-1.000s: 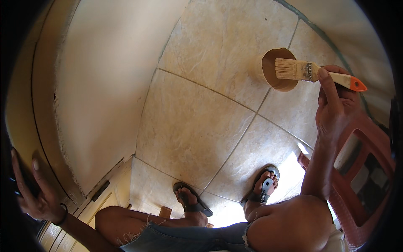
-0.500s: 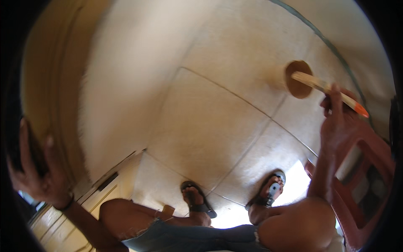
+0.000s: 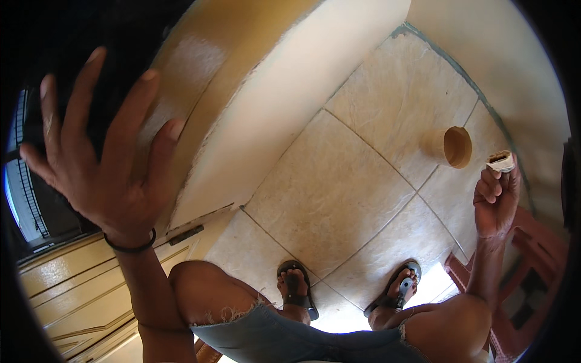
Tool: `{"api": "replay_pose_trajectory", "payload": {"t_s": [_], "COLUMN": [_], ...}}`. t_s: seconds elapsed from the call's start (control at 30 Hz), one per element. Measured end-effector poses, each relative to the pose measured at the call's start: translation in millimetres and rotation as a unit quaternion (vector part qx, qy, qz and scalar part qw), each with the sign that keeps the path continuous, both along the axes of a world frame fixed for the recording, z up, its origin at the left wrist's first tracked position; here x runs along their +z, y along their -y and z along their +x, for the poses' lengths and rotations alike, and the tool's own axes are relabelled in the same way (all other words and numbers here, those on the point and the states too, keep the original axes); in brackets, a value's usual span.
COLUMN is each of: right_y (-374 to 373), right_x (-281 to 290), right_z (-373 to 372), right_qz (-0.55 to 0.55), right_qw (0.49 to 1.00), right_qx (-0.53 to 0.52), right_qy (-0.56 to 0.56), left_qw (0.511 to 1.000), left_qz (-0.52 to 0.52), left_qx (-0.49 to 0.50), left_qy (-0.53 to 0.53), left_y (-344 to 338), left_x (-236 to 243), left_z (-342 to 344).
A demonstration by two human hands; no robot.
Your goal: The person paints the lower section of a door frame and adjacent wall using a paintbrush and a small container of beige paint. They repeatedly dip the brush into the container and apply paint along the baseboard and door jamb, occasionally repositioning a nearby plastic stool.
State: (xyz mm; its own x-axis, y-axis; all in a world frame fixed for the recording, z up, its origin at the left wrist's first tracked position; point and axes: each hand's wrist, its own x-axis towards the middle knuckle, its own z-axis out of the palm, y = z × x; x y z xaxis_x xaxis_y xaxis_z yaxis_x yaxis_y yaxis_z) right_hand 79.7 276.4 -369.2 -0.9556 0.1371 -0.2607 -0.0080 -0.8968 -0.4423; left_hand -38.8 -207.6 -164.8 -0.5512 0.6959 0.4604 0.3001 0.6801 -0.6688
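My right hand [image 3: 497, 202] is closed round a paintbrush [image 3: 500, 161], held up at the right with its pale, dark-centred end toward me. Much of the brush is hidden by the hand and foreshortened. Just beyond it a tan cup [image 3: 458, 147] with a brown inside stands on the tiled floor, apart from the hand. On the left my left hand [image 3: 100, 151] is raised with its fingers spread and nothing in it, a black band at the wrist. It is nearest the glossy tan panel [image 3: 196, 57]; whether it touches cannot be seen.
A cream wall face [image 3: 290, 91] runs beside the tiled floor [image 3: 339, 169]. A green line [image 3: 448, 60] edges the floor along the right wall. A red-brown plastic chair [image 3: 514, 290] stands at lower right, a panelled cabinet door [image 3: 78, 290] at lower left. My sandalled feet rest on the tiles.
My left hand has risen up and inward, fingers now spread wider. My right hand has moved slightly down and right, turning the paintbrush from pointing at the cup to end-on. The view has shifted.
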Motion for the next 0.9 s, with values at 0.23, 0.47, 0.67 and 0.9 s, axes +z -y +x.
{"api": "replay_pose_trajectory", "payload": {"t_s": [0.23,0.47,0.67,0.9], "right_y": [45,140,216,302], "right_x": [122,108,28,-21], "right_z": [-104,-185,-108,-58], "right_qz": [0.019,0.062,0.027,0.035], "right_qw": [0.983,0.953,0.981,0.994], "right_qx": [0.160,0.137,-0.069,-0.070], "right_qy": [-0.086,-0.263,-0.177,-0.081], "left_qw": [0.999,0.997,0.994,0.995], "left_qz": [-0.002,-0.038,-0.112,-0.095], "left_qx": [0.039,0.058,0.006,-0.026], "left_qy": [0.014,0.033,-0.008,-0.008], "left_y": [-9,4,1,6], "left_x": [2,6,16,-2], "left_z": [10,18,-2,-7]}}
